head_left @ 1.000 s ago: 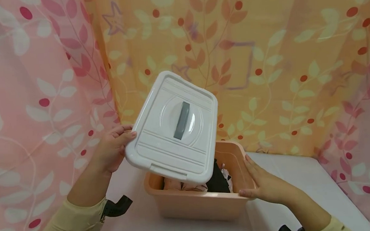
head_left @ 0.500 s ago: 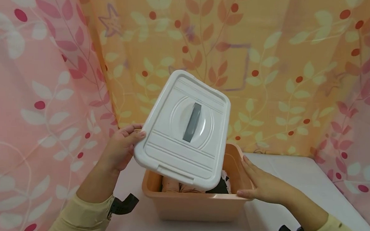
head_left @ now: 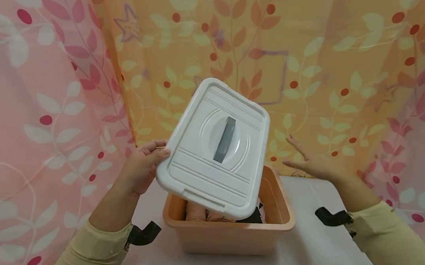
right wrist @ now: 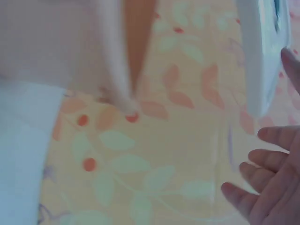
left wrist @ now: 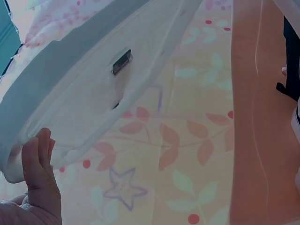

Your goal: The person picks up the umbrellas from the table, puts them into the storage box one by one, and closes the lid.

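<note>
My left hand [head_left: 142,167] pinches the left edge of a white plastic lid [head_left: 189,169], thumb on top and fingers beneath. The lid is tilted, its grey handle [head_left: 224,140] facing me, and the underside of the lid [left wrist: 89,89] shows in the left wrist view. Below it stands a peach plastic bin [head_left: 231,238], partly covered by the lid in the head view. Rolled pinkish cloth [head_left: 196,212] and a black item [head_left: 251,217] lie inside. My right hand [head_left: 313,163] is in the air right of the lid, fingers spread, holding nothing.
The bin stands on a white-covered table [head_left: 305,207]. An orange leaf-patterned curtain [head_left: 321,84] hangs behind it, and a pink one [head_left: 55,115] is at the left. Each wrist carries a black camera mount [head_left: 143,233].
My right hand has let go of the bin's right rim and risen beside the lid, fingers spread. The lid, still in my left hand, has shifted a little to the right.
</note>
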A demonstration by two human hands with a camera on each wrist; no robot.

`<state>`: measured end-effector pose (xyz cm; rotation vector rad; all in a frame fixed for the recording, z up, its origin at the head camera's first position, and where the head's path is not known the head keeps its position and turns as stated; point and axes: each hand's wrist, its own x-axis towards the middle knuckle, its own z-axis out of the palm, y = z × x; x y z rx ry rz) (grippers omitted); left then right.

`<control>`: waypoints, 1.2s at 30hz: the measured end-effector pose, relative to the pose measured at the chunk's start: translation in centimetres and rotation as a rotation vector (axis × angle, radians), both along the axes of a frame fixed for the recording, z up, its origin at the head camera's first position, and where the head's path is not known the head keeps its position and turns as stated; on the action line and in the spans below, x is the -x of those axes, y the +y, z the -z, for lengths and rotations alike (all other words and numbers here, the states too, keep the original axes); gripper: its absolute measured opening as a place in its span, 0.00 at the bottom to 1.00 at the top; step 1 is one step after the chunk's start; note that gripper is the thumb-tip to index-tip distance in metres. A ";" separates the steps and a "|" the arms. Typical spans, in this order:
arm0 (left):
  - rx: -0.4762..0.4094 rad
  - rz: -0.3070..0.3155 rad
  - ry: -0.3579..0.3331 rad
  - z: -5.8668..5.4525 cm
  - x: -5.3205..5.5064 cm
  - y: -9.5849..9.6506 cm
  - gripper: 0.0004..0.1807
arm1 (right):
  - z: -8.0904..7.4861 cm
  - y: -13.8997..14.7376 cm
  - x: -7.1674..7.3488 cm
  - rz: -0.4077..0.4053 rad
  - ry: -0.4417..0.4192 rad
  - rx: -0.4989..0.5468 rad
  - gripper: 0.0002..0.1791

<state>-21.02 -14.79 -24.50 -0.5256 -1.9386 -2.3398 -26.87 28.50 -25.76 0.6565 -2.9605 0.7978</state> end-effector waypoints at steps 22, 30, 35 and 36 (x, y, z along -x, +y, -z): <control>0.042 0.025 -0.010 -0.9 -0.2 1.5 0.13 | -4.6 -2.6 8.0 0.056 0.074 0.358 0.35; 0.088 0.018 -0.004 -0.8 0.1 2.0 0.14 | -4.6 -2.1 7.4 0.149 0.163 0.245 0.25; 0.138 -0.021 -0.020 -0.6 0.5 1.9 0.21 | -4.3 -2.1 6.8 0.181 0.250 0.104 0.23; 0.136 -0.036 -0.023 -0.6 0.6 1.9 0.21 | -4.2 -2.2 6.7 0.179 0.269 0.090 0.23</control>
